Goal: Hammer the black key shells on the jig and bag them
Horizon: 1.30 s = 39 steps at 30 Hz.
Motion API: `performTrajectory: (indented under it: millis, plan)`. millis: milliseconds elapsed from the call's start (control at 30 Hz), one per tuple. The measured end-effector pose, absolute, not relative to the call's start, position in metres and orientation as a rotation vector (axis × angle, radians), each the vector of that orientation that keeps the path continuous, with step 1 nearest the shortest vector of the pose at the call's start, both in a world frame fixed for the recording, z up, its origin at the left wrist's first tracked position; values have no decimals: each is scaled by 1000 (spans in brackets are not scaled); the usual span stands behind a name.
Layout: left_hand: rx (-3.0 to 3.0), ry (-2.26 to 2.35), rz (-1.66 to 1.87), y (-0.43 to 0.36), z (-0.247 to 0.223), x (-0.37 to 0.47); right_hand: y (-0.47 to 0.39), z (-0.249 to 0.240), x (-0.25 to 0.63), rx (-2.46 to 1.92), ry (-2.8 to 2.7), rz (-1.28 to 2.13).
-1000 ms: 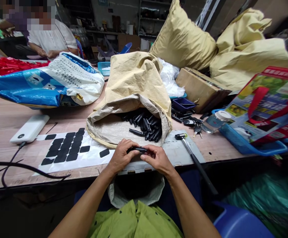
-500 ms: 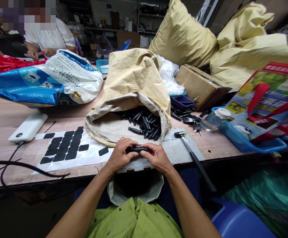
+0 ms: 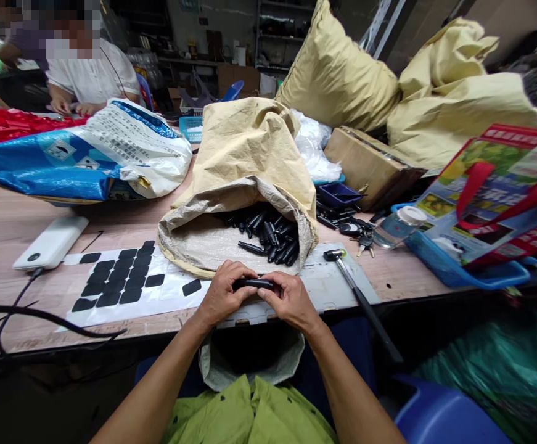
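Note:
Between my left hand [image 3: 225, 288] and my right hand [image 3: 292, 297] lies a black tube-shaped part [image 3: 253, 283], pinched at its two ends by fingers and thumbs. It is held level, just over the front edge of the table. Its exact kind does not show. Right behind my hands, a beige woven sack [image 3: 250, 142] lies with its mouth toward me. Many similar black parts [image 3: 275, 237] are heaped inside it. Below my hands, the open mouth of another pale sack [image 3: 252, 376] hangs at my lap.
A hammer [image 3: 356, 293] juts over the table edge at right. Black square pads [image 3: 118, 277] lie on a white sheet at left, near a white power bank [image 3: 50, 242] and cable. A bottle [image 3: 397, 227], keys [image 3: 365, 242] and blue tray [image 3: 471, 274] stand right. A co-worker [image 3: 90, 74] sits across.
My hands still hold the black part in nearly the same place, and the right fingers have shifted slightly over it. The whole view has tilted a little, moving things slightly down.

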<state>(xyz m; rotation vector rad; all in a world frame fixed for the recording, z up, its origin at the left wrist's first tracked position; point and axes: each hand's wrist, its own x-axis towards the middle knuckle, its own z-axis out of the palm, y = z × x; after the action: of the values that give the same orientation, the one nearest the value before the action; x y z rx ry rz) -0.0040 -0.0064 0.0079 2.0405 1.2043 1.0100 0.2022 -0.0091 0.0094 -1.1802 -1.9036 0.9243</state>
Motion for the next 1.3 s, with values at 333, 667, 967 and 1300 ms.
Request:
performTrajectory:
  millis: [333,667,967,1300]
  plan:
    - [2077,1201,983,-7,11,-4,-13,12,198,-1129,-2053,716]
    - [2192,1223,914,-8,5,-2,-17,5,196,-1138,-2120,512]
    - [2148,1219,938,-8,9,-4,-19,8,196,-1146,-2091,564]
    - [2154,1222,1007,-10,11,-4,-22,9,196,-1156,-2049,585]
